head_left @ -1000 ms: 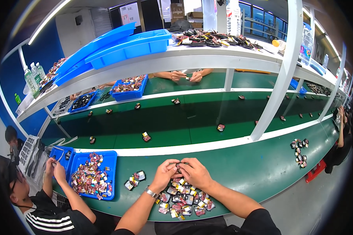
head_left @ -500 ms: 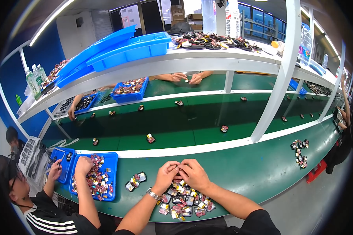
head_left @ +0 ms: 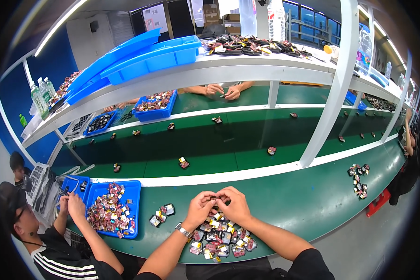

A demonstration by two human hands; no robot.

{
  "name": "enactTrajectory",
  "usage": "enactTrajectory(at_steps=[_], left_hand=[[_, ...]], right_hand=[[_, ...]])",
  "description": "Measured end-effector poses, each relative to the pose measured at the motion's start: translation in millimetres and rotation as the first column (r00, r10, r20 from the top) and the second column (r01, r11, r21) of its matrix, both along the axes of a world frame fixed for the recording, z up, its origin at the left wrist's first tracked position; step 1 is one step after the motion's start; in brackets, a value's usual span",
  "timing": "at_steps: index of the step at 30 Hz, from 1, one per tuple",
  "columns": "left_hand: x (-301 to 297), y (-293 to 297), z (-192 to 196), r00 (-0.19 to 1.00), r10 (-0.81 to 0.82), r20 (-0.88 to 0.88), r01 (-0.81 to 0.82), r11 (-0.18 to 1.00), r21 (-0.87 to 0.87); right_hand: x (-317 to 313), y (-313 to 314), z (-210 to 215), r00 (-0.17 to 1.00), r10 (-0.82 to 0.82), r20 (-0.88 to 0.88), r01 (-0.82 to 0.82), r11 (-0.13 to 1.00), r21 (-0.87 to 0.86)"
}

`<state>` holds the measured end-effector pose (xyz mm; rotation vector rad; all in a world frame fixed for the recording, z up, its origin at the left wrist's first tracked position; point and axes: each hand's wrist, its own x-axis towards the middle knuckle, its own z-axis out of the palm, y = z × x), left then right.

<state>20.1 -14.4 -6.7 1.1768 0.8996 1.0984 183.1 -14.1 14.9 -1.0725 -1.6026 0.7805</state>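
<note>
Holding one small piece (head_left: 214, 198) between the fingertips, the left hand (head_left: 200, 208) and the right hand (head_left: 232, 206) meet just over the far edge of a pile (head_left: 225, 239) on the green worktop (head_left: 284, 200). The fingers of both hands are curled in and closed on the piece, covering most of it, so its facing cannot be told. The two-handed pinch looks meant to steady something so small; the pile lies between the forearms, probably for easy reach. A smaller cluster (head_left: 161, 216) rests left of the pile, apart from it, perhaps to keep the two from mixing. Farther left, the blue tray (head_left: 138, 205) has raised walls that likely stop its heap (head_left: 109, 210) from spreading.

As for writing, the pile shows pale and yellow patches that may be labels, but any print on them is too small to read. On the shelf (head_left: 247, 71), a clear bottle (head_left: 276, 25) bears red and white markings, and a greenish bottle (head_left: 38, 100) has a pale label. The co-worker's sleeve (head_left: 66, 269) carries white stripes; no lettering on it can be made out.
</note>
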Motion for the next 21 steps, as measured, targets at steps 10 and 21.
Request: enactTrajectory(at_steps=[10,21], left_hand=[[-3.6,1.6,2.1,0.997,-0.047,0.065,0.05,0.997,-0.055],[-7.4,4.7,-1.7,0.982,-0.065,0.176,0.082,0.993,-0.089]], right_hand=[[4.1,-1.5,1.2,0.975,-0.062,0.211,-0.012,0.942,0.336],[-1.3,-3.8,2.6,0.894,-0.146,0.424,-0.058,0.899,0.434]])
